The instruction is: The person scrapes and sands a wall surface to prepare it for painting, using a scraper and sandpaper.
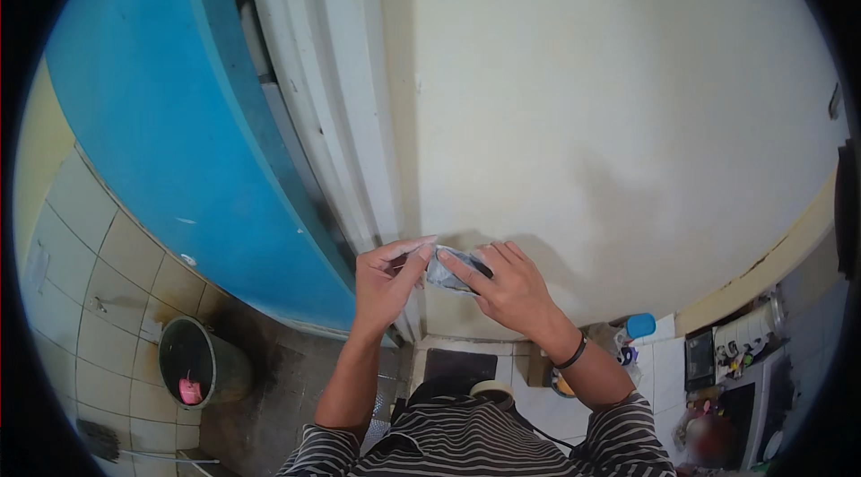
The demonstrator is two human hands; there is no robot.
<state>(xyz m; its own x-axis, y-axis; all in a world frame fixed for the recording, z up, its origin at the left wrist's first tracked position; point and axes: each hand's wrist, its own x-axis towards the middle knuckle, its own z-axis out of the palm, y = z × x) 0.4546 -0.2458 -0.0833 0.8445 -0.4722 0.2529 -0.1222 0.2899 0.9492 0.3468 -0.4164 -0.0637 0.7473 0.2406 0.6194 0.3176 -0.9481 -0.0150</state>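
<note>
My right hand (514,285) holds a small folded or curved grey sheet (449,270), dusted with white, in front of my chest. What it is made of I cannot tell for sure. Its index finger lies along the inner face and the other fingers curl behind. At the sheet's left end, my left hand (390,282) pinches with thumb and forefinger at the edge. White dust coats the fingertips. Both hands are close to the cream wall (538,107), just right of the white door frame (343,107).
A blue door (168,120) stands at my left. Beyond it are a large bucket (232,366) with a pink dipper (190,391) and a brush (99,439). A roll of tape (492,391) is at my waist. A dark mat (461,366) and a blue lid (640,325) lie low.
</note>
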